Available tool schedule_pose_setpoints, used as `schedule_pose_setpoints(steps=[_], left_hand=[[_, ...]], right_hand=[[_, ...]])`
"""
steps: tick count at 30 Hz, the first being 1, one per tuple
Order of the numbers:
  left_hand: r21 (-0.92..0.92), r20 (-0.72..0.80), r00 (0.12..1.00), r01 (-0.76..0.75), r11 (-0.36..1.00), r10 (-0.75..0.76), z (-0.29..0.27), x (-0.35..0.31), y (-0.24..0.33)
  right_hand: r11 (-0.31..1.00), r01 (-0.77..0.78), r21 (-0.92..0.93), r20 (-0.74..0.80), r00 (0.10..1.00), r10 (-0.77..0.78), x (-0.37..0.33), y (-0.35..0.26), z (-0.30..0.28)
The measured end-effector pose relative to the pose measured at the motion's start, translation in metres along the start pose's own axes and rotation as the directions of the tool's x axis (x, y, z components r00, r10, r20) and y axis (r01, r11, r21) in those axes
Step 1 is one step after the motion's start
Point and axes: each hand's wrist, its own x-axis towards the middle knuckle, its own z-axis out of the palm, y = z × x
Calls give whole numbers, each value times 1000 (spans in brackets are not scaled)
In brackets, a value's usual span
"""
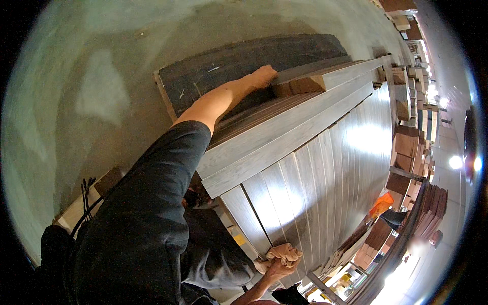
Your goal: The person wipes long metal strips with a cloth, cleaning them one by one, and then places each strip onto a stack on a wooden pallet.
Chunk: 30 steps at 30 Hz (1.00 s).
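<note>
My left arm, in a black sleeve, reaches over a stack of long grey wood-grain boards [284, 132]. At its end my left hand [264, 76] is closed beside the brown end of a short grey board piece [305, 85]; whatever its fingers grip is hidden. Behind that hand lies a dark, scuffed panel [203, 76]. Low in the view, my right hand [278, 269] is closed around a crumpled tan cloth [284, 253]. This cloth rests against the near part of a broad surface of grey planks laid side by side [325, 173], which shines under the lights.
Concrete floor [101, 51] spreads along the left and top. Brown cardboard boxes [406, 140] and stacked brown sheets [432, 208] line the right side. An orange object [381, 204] sits at the planks' right edge. Dark cables [86, 198] stand near my left elbow.
</note>
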Motion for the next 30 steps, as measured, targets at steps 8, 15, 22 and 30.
schedule_pose_setpoints(steps=[8,15,22,30], left_hand=[[-98,52,993,110,989,-105,-48,-47,2],[-332,-224,907,272,903,-356,-181,-93,55],[-337,-433,901,-146,930,-15,-303,-210,195],[-637,-31,934,-293,713,357,-210,-342,415]], right_hand=[[996,-88,31,10,996,88,-8,-26,-4],[922,-119,368,-136,974,180,-21,-38,-20],[852,-66,520,-517,769,375,-74,-25,-114],[471,460,752,-577,115,808,-278,129,-164]])
